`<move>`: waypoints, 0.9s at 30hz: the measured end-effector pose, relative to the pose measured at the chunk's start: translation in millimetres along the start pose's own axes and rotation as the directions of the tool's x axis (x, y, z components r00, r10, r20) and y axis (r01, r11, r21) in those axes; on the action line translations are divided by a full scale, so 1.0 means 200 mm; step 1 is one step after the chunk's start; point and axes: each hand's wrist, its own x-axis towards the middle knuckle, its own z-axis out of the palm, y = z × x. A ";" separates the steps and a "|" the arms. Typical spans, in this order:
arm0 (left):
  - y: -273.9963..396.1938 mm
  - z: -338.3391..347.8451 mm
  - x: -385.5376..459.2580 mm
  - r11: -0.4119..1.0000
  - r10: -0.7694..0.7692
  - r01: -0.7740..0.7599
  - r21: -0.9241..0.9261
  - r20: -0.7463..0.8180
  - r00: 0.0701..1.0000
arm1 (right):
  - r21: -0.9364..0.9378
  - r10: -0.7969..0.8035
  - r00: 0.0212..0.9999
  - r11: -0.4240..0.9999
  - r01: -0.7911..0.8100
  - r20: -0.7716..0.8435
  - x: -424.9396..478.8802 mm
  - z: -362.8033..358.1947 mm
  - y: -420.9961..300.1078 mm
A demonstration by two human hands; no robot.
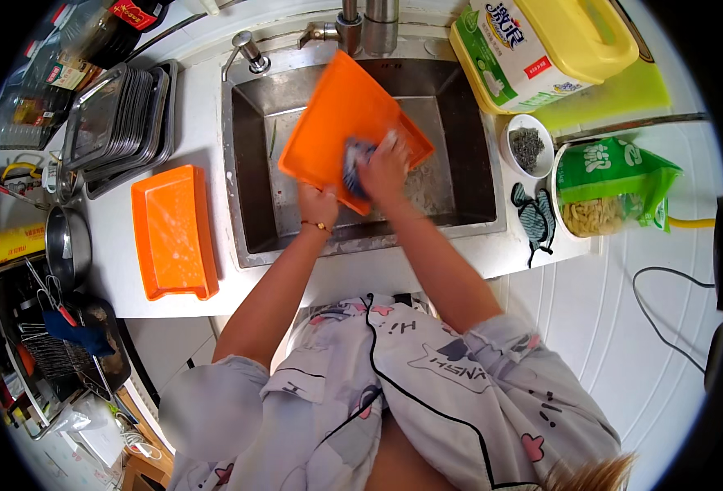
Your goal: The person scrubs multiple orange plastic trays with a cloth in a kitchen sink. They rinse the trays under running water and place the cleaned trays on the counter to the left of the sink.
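An orange plastic tray (330,110) is held tilted over the stainless steel sink (472,141). My left hand (318,202) grips its near edge. Pressed against the tray's face is a dark, patterned cloth or scrubber (355,162), blurred by motion, in my right hand (387,172). To the left on the white counter rests a second, shallow orange tray (174,233), with pale streaks on its surface.
The faucet (350,27) and a soap dispenser pump (251,52) stand behind the sink. Stacked metal trays (119,123) sit at left. At right are a yellow tub (539,55), a white bowl with a steel wool scourer (527,147), a striped cloth item (534,218) and a green bag (619,184).
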 end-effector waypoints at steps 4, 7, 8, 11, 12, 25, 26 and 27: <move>0.03 0.07 -0.08 0.984 0.090 -0.067 -0.163 0.143 0.986 | 0.303 0.119 0.964 0.952 -0.044 -0.236 0.19 0.05 0.03; -0.01 0.00 0.01 0.991 0.011 0.029 -0.129 0.298 0.955 | 0.773 0.017 0.999 0.634 -0.034 0.030 0.03 0.05 -0.18; 0.01 -0.03 0.01 0.989 -0.039 0.081 -0.126 0.309 0.950 | 0.859 -0.213 0.976 0.491 0.146 -0.045 -0.01 0.05 -0.22; 0.14 -0.08 -0.03 0.969 -0.158 0.208 -0.136 0.308 0.938 | 0.624 -0.359 0.914 0.674 0.396 -0.192 0.04 0.04 -0.16; 0.19 -0.09 -0.06 0.960 -0.173 0.226 -0.167 0.282 0.944 | 0.359 -0.485 0.829 0.748 0.558 -0.277 0.09 0.05 -0.05; 0.33 -0.08 0.16 0.860 -0.128 0.140 -0.491 0.059 0.990 | 0.717 -0.612 0.646 0.682 0.141 0.455 -0.06 -0.38 -0.21; 0.31 -0.06 0.16 0.825 -0.166 0.170 -0.539 0.056 0.985 | 0.712 -0.616 0.645 0.685 0.156 0.452 -0.02 -0.41 -0.23; 0.32 -0.02 0.16 0.784 -0.198 0.197 -0.589 0.063 0.978 | 0.703 -0.619 0.647 0.690 0.176 0.445 0.02 -0.42 -0.24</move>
